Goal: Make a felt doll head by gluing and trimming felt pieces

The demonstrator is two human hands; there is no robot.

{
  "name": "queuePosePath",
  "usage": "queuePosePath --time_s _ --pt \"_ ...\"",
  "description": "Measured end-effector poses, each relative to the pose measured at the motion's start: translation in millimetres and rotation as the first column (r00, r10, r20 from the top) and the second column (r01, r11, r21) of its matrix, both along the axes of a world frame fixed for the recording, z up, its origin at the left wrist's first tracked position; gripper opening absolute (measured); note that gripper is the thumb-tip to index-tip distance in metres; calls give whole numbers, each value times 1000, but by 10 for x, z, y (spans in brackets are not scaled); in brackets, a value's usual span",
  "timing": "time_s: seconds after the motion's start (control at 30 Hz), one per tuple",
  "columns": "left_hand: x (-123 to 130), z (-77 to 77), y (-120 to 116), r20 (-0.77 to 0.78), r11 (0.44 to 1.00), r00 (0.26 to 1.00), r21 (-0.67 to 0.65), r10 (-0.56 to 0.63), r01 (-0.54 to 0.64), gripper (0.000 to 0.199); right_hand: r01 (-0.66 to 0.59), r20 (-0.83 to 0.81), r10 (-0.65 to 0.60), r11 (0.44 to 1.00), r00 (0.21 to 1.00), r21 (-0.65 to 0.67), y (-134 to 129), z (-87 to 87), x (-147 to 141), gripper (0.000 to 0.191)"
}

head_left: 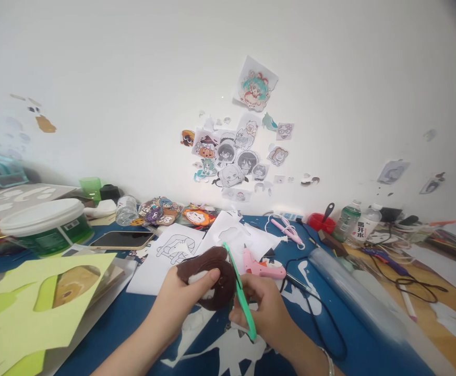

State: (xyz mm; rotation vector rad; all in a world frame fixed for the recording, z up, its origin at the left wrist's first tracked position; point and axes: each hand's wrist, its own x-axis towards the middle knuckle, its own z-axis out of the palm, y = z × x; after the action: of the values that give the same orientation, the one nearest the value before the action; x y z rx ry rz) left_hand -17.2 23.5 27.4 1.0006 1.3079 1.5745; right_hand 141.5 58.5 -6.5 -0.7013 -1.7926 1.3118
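Observation:
My left hand (pixel 196 287) grips a dark brown, felt-like craft piece (pixel 209 259) with white patches, the thumb pressed on its front. In my right hand (pixel 261 303) is a slim green tool (pixel 244 305), which looks like scissors seen edge-on. Its upper end stands along the right edge of the brown piece; whether the two touch, I cannot tell. The fingers of my right hand are curled around the tool's lower part. Behind the hands lies a white sheet with a line drawing (pixel 175 248). White paper scraps (pixel 231 352) lie below them.
A pink glue gun (pixel 265 265) lies just right of my hands, its dark cord trailing. Further right are a clear plastic roll (pixel 353 292) and bottles (pixel 348 222). On the left are a phone (pixel 122 240), a lidded tub (pixel 46 224) and yellow-green cut paper (pixel 28 324).

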Motion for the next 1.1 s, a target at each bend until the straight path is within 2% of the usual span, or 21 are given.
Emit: queuePosePath --time_s 0.3,0.4,0.6,0.73,0.83,0.93,1.0,1.1 --pt "-20 -5 11 58 998 997 -23 -48 50 42 60 9 -60 998 998 -27 14 -30 -25 23" --pt "-3 -18 14 99 1000 995 -17 -24 25 40 79 13 -78 997 997 -21 55 -9 9 27" --pt "-40 -20 58 214 1000 977 9 18 -21 51 -7 -93 0 997 996 -77 146 -84 -21 41" --pt "-64 -49 77 399 994 912 15 -101 104 53 27 -221 -54 992 974 -123 192 -187 -94 47" --pt "-28 -121 87 547 972 807 58 -223 229 42 133 -248 -165 981 955 -143 225 -207 -113 46" --pt "21 -198 96 616 938 724 77 -312 338 34 239 -230 -279 953 932 -188 267 -178 -68 40" --pt "29 -223 98 598 925 726 71 -340 374 31 254 -223 -296 947 929 -197 301 -149 -12 37" --pt "-11 -209 91 482 891 779 8 -401 453 29 210 -240 -249 961 938 -179 343 -104 73 36"
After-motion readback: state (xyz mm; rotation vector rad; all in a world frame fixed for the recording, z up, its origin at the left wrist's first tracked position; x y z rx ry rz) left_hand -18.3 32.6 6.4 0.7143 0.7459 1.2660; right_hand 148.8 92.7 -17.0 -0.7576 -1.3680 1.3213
